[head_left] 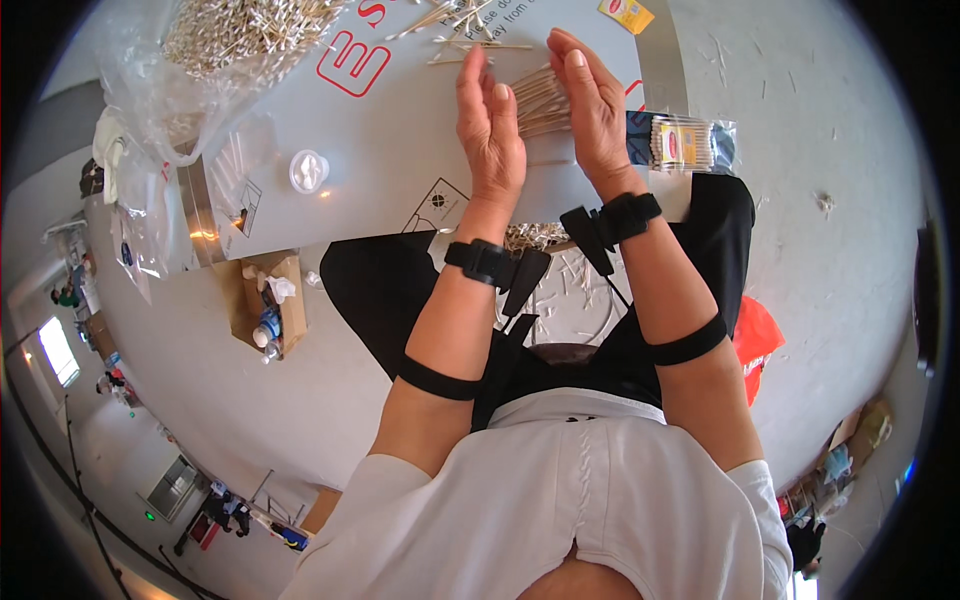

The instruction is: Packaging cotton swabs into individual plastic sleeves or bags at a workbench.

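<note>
Between my two hands lies a loose row of cotton swabs, roughly side by side on the grey tabletop. My left hand is cupped against the left ends of the swabs, its fingers pointing away from me. On the other side, my right hand presses the right ends, fingers extended and slightly bent. Together the palms hold the bundle from both sides. More loose swabs are scattered just beyond my left fingertips. Beside my right wrist is a clear packet of swabs with a yellow and red label.
A clear plastic bag heaped with swabs takes up the far left. A small round tub with white pieces stands nearer. A yellow card lies at the far right edge. Below the table is a cardboard box; swabs lie on the floor.
</note>
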{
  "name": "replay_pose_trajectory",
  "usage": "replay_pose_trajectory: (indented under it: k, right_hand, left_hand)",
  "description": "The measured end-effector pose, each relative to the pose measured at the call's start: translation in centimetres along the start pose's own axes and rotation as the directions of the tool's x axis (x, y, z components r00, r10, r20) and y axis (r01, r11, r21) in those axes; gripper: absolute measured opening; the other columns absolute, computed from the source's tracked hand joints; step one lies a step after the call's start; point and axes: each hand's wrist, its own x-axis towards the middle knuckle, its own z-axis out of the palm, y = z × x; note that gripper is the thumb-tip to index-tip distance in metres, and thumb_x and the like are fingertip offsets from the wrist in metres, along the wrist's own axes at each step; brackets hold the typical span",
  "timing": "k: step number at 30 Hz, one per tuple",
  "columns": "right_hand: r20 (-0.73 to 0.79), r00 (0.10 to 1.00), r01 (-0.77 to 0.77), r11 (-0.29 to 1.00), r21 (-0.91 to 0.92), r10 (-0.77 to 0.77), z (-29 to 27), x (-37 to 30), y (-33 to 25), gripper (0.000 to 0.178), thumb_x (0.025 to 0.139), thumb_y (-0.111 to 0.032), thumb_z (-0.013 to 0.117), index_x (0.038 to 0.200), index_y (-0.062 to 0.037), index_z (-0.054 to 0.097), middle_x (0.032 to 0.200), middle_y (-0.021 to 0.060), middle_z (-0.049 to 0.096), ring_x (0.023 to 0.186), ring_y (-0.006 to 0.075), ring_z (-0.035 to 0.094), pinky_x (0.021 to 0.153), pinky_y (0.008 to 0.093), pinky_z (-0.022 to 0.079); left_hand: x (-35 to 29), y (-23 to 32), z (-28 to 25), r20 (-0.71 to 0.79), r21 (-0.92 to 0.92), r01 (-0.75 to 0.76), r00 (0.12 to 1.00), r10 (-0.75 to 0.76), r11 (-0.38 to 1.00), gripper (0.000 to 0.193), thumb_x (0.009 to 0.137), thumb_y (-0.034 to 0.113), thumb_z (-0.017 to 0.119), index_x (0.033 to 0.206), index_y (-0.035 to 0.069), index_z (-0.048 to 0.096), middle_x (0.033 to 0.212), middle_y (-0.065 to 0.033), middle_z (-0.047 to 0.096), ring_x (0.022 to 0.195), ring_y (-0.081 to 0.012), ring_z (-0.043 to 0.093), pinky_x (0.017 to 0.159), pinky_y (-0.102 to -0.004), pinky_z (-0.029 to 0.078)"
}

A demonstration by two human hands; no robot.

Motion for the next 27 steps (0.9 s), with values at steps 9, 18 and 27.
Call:
replay_pose_trajectory:
  k: [9, 18, 27]
  right_hand:
    - [-0.105, 0.987, -0.115, 0.991, 0.069, 0.122, -3.6, -2.9, -2.7, 0.025, 0.099, -0.016, 0.062, 0.116, 0.0009, 0.067, 0.117, 0.0066, 0.067, 0.106, 0.0129, 0.059, 0.098, 0.0258, 0.045]
    - [-0.129, 0.978, -0.161, 0.986, 0.035, 0.164, -3.9, -4.5, -3.3, 0.018, 0.097, -0.009, 0.061, 0.112, 0.0009, 0.067, 0.12, 0.0092, 0.066, 0.11, 0.0158, 0.061, 0.1, 0.0282, 0.047]
    - [-0.196, 0.946, -0.219, 0.957, 0.192, 0.256, -3.8, -4.7, -3.8, 0.017, 0.097, -0.005, 0.06, 0.109, 0.0041, 0.067, 0.115, 0.0097, 0.067, 0.108, 0.0167, 0.064, 0.098, 0.0282, 0.05]
  left_hand:
    - [-0.2, 2.0, -3.0, 0.36, 0.666, -0.38, 0.917, 0.17, 0.642, 0.027, 0.071, 0.001, 0.076, 0.094, 0.007, 0.063, 0.102, -0.0056, 0.059, 0.103, -0.0298, 0.053, 0.088, -0.042, 0.042]
    - [2.5, 2.1, -2.6, 0.396, 0.704, -0.425, 0.9, 0.182, 0.569, 0.034, 0.083, 0.011, 0.071, 0.115, 0.006, 0.061, 0.121, -0.0098, 0.061, 0.116, -0.0333, 0.052, 0.098, -0.045, 0.041]
    - [-2.6, 2.7, -0.4, 0.398, 0.859, -0.333, 0.912, -0.099, 0.389, 0.088, 0.091, 0.055, 0.059, 0.15, -0.003, 0.031, 0.16, -0.0201, 0.026, 0.15, -0.0334, 0.017, 0.118, -0.059, 0.013]
